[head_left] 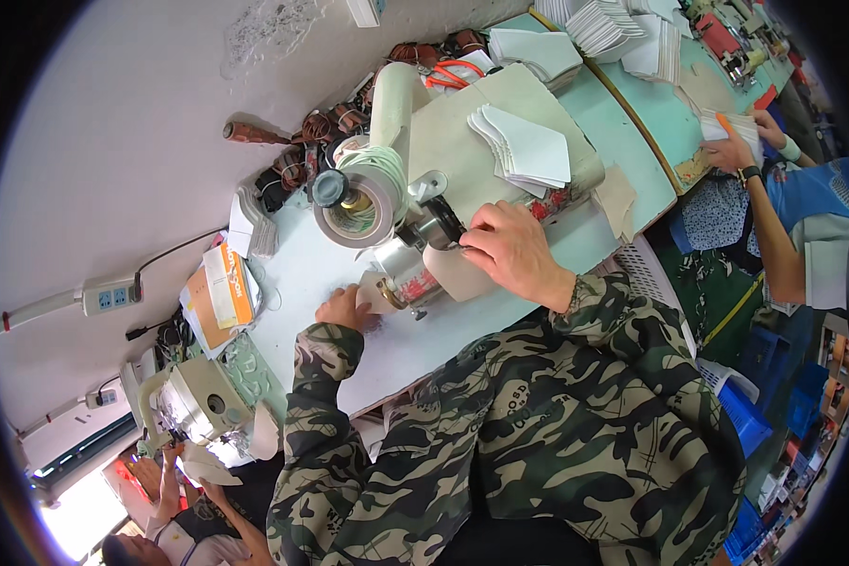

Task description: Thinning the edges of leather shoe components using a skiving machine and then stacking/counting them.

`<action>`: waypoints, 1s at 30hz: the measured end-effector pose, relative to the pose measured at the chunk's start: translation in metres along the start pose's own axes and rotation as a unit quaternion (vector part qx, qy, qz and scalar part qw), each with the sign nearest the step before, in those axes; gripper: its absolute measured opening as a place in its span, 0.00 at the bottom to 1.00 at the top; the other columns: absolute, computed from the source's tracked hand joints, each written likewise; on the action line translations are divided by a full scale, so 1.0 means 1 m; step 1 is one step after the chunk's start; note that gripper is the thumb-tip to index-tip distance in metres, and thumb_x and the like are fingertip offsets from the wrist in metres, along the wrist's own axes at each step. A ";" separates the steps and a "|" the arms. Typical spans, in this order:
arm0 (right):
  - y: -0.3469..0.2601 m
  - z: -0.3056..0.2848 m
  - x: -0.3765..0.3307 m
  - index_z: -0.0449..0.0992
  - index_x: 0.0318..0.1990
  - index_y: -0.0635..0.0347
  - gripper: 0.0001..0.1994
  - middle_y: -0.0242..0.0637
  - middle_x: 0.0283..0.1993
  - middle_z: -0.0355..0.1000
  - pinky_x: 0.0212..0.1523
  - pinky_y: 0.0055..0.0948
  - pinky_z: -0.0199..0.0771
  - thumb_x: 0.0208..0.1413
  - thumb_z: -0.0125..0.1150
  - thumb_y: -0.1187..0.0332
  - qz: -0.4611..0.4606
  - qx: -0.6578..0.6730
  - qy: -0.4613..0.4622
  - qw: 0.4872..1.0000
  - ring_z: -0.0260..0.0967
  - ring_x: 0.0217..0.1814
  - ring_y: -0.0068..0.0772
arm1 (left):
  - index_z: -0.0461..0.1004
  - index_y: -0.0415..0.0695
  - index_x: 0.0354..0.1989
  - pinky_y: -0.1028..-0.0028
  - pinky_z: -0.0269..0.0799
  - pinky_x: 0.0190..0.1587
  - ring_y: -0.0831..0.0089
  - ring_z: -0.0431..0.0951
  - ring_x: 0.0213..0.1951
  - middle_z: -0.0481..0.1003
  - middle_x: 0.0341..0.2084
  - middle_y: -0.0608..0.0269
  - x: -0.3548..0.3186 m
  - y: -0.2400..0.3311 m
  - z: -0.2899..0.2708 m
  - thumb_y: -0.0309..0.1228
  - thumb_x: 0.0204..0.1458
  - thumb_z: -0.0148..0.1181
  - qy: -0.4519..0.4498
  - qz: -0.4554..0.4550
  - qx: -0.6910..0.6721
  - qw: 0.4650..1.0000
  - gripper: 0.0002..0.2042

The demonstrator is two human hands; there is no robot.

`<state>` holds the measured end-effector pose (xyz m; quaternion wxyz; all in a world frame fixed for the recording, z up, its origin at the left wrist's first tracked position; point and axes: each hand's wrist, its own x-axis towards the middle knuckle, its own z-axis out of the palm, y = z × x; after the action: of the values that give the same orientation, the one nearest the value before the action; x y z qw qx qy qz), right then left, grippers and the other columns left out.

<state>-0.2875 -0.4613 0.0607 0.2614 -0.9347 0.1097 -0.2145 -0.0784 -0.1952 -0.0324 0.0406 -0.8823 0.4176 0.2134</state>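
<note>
A cream-coloured machine (393,104) with a roll of tape (357,203) on its side stands in front of me. My right hand (514,250) is closed, thumb and fingertips pinched at the upper edge of a pale flat piece (458,276) beside the black and metal machine head (436,224). On the other side of the machine's narrow front arm (411,283), my left hand (343,308) has its fingers closed at the edge of a pale piece (375,292). Whether both hands hold one same piece is hidden by the arm.
White cut pieces (524,146) lie stacked on the machine's flat top. More stacks (533,52) and orange-handled scissors (455,74) are behind. Papers with an orange notebook (228,283) lie at left. Co-workers sit at right (792,208) and lower left (208,519), the latter at another machine (203,401).
</note>
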 end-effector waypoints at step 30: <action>-0.008 -0.081 0.042 0.70 0.45 0.55 0.16 0.40 0.34 0.70 0.31 0.40 0.71 0.46 0.62 0.73 0.106 -0.002 0.141 0.984 0.72 0.34 0.45 | 0.73 0.51 0.47 0.59 0.74 0.39 0.51 0.77 0.38 0.74 0.39 0.57 -0.014 -0.004 0.020 0.38 0.45 0.65 0.116 -0.045 -0.118 0.985 0.19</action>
<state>-0.2869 -0.5039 0.1415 0.2622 -0.8790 0.2441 -0.3146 -0.0899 -0.1779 -0.0452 -0.1030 -0.9176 0.3510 0.1557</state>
